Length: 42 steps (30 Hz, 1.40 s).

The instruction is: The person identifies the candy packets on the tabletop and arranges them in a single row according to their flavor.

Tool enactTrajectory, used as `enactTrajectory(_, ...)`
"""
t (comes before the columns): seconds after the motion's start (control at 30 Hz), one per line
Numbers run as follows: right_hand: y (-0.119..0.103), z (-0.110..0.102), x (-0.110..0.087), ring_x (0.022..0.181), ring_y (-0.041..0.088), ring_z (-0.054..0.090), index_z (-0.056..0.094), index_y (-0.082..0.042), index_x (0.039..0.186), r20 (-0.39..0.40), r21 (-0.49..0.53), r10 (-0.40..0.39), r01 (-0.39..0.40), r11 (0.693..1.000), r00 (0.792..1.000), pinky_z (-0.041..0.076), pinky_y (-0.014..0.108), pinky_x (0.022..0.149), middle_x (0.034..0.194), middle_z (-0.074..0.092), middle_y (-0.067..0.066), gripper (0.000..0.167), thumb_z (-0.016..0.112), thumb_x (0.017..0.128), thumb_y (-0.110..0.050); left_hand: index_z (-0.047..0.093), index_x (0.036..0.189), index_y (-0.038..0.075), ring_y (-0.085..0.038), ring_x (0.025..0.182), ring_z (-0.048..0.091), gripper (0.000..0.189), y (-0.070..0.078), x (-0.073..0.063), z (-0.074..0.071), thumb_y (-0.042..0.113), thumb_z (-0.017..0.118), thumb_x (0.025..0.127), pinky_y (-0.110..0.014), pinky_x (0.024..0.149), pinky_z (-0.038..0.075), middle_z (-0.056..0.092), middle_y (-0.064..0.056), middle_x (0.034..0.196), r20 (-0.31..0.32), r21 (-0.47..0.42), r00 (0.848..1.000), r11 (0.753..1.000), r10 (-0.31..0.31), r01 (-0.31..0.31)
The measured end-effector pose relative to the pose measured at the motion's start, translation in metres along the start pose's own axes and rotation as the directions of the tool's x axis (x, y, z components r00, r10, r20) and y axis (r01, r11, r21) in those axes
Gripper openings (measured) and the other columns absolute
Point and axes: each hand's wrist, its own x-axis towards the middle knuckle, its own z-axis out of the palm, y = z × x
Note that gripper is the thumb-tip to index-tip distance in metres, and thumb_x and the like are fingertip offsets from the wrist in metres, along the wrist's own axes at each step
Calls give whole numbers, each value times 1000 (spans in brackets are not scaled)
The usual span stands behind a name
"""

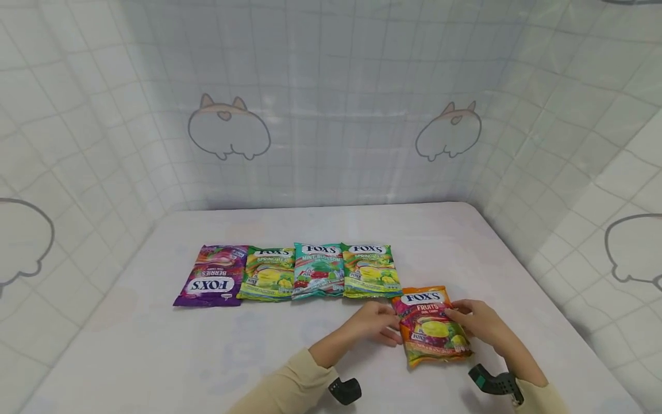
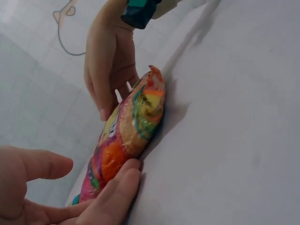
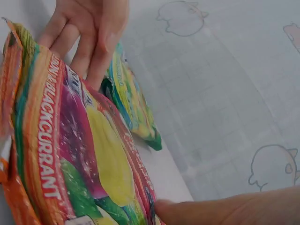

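An orange and magenta bag of Fox's Fruits candy (image 1: 433, 329) lies between the two hands, slightly turned, right of the row of bags. My right hand (image 1: 481, 323) holds its right edge, thumb on the printed face and fingers at the side. Against the left edge rest the fairly straight fingers of my left hand (image 1: 373, 323); in the left wrist view that hand's thumb (image 2: 49, 164) stands away from the bag. The right wrist view shows the bag's printed front (image 3: 93, 140) close up, with the right thumb (image 3: 187, 212) at its edge.
A row of candy bags lies behind and to the left: purple Berries (image 1: 214, 276), upside down, green Spring Tea (image 1: 268, 275), teal Mint Blossom (image 1: 318, 271) and another Spring Tea (image 1: 369, 271). The pale table (image 1: 155, 356) meets a grid-patterned curtain (image 1: 331, 115) at the back and sides.
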Motion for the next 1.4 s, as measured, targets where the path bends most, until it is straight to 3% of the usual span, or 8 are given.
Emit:
enactTrajectory(0.17, 0, 1, -6, 88, 24, 59, 48, 15, 126, 14, 31, 30, -30, 999, 999, 55, 41, 75, 106, 61, 20, 58, 62, 94, -32, 47, 129, -6, -24, 74, 69, 41, -3, -1, 11, 12, 62, 95, -35, 65, 57, 64, -8, 90, -23, 5, 1000, 1000, 7, -7)
enactTrajectory(0.43, 2, 2, -24, 84, 23, 61, 42, 15, 129, 68, 44, 74, -78, 996, 995, 57, 42, 71, 101, 61, 15, 64, 66, 92, -32, 48, 125, 0, -23, 74, 67, 39, -6, -9, 20, 6, 65, 91, -35, 61, 57, 63, -6, 89, 15, 63, 997, 995, 72, -73)
enactTrajectory(0.63, 7, 2, -37, 82, 24, 63, 34, 11, 139, 103, 123, 103, -115, 986, 989, 57, 43, 67, 98, 60, 16, 72, 70, 89, -26, 48, 133, 11, -18, 74, 62, 52, -7, -18, 29, 6, 71, 87, -35, 60, 57, 59, -5, 87, 2, 114, 996, 990, 84, -83)
enactTrajectory(0.83, 14, -1, -47, 83, 25, 61, 28, 11, 142, 123, 256, 86, -115, 960, 989, 57, 44, 69, 99, 56, 16, 71, 69, 89, -14, 46, 138, 14, -15, 76, 62, 60, -11, -27, 36, 10, 74, 85, -33, 63, 56, 61, -2, 90, -24, 137, 992, 983, 125, -121)
enactTrajectory(1.07, 26, -9, -55, 89, 26, 62, 18, 15, 142, 169, 395, -29, -41, 918, 985, 56, 45, 73, 101, 57, 12, 75, 65, 92, -16, 46, 140, 18, -14, 78, 65, 62, -9, -32, 35, 6, 73, 85, -33, 63, 56, 67, 0, 92, -25, 80, 981, 979, 193, -190)
enactTrajectory(1.23, 19, -9, -55, 96, 26, 61, 17, 18, 144, 165, 436, -67, -12, 900, 984, 56, 42, 76, 122, 54, 21, 79, 63, 94, -22, 48, 140, 21, -13, 83, 66, 60, -4, -35, 24, 9, 73, 87, -30, 70, 56, 67, 1, 98, -56, 79, 958, 958, 282, -277)
enactTrajectory(1.4, 9, -8, -57, 96, 26, 61, 23, 11, 147, 96, 458, -100, 45, 888, 990, 56, 40, 76, 122, 52, 20, 75, 63, 93, -22, 49, 140, 22, -10, 88, 64, 59, 2, -39, 15, 12, 72, 87, -25, 79, 52, 67, 1, 103, -74, 114, 917, 917, 393, -383)
